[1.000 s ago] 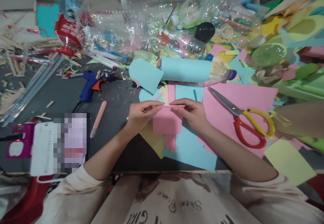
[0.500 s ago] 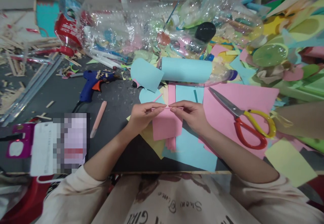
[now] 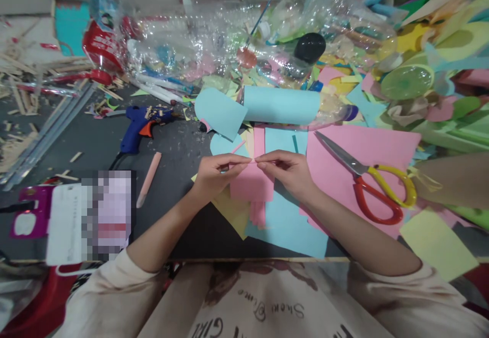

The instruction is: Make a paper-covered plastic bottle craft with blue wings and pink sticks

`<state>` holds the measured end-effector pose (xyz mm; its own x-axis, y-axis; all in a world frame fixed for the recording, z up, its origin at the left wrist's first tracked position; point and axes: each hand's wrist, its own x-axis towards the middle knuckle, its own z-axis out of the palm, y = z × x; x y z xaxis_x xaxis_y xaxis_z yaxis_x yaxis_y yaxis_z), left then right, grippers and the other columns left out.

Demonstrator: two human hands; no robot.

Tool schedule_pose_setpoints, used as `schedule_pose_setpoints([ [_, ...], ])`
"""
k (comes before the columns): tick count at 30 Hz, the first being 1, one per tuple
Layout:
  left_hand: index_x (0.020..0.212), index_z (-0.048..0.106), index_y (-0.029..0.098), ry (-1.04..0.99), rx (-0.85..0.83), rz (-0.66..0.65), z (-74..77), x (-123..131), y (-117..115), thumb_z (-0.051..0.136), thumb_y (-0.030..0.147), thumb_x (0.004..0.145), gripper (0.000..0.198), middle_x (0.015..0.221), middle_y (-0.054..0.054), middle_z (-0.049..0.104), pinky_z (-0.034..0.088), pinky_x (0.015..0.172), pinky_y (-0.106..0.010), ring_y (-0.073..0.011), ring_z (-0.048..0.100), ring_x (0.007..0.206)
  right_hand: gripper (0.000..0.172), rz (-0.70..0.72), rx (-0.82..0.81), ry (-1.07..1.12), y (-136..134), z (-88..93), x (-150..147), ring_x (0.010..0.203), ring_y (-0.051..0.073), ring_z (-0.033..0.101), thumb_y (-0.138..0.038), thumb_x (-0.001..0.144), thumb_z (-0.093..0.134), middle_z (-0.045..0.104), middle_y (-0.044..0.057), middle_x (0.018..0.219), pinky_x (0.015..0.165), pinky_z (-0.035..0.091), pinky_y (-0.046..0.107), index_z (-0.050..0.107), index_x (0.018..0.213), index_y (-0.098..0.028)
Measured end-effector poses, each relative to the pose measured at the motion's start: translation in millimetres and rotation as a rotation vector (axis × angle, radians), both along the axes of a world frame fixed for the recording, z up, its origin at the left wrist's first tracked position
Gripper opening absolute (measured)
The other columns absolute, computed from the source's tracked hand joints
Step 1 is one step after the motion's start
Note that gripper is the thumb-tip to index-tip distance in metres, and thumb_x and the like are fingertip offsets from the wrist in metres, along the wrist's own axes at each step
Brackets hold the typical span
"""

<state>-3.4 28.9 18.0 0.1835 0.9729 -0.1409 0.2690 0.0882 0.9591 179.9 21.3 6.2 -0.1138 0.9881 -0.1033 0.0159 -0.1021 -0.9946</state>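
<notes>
Your left hand (image 3: 214, 173) and right hand (image 3: 293, 173) pinch a pink sheet's (image 3: 251, 186) far edge, near yellow-and-red-handled scissors (image 3: 358, 169).

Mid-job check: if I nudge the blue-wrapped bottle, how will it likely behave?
The blue-wrapped bottle would probably roll, since it lies on its side with a round body. It's likely light: its uncovered end looks like thin clear plastic. Nearby paper scraps might slow it.

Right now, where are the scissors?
Head view, right side: the red-and-yellow-handled scissors lie on the large pink sheet, right of the right hand, blades pointing toward the blue-wrapped bottle.
</notes>
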Motion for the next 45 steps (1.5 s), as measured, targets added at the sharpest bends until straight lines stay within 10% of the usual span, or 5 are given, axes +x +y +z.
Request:
schedule_pose_setpoints([
  [7, 0.078, 0.078, 0.022, 0.0, 0.038, -0.008, -2.4, -1.3, -1.2, 0.069, 0.026, 0.076, 0.01, 0.081, -0.004, 0.078, 0.052, 0.058, -0.022, -0.0151, 0.069, 0.069, 0.033, 0.048, 0.002, 0.028, 0.0, -5.9, 0.3, 0.085, 0.018, 0.071, -0.049, 0.068, 0.079, 0.075, 0.003, 0.089, 0.07, 0.057, 0.03, 0.073, 0.091, -0.025],
  [45, 0.08, 0.078, 0.021, 0.017, 0.021, -0.126, -2.4, -3.5, 2.4, 0.063, 0.034, 0.082, 0.02, 0.086, 0.0, 0.079, 0.053, 0.069, -0.018, -0.0155, 0.073, 0.081, 0.016, 0.056, -0.034, -0.049, -0.2, 1.5, 1.4, 0.063, 0.016, 0.064, -0.038, 0.072, 0.075, 0.074, 0.002, 0.067, 0.059, 0.049, 0.03, 0.075, 0.066, -0.023],
])
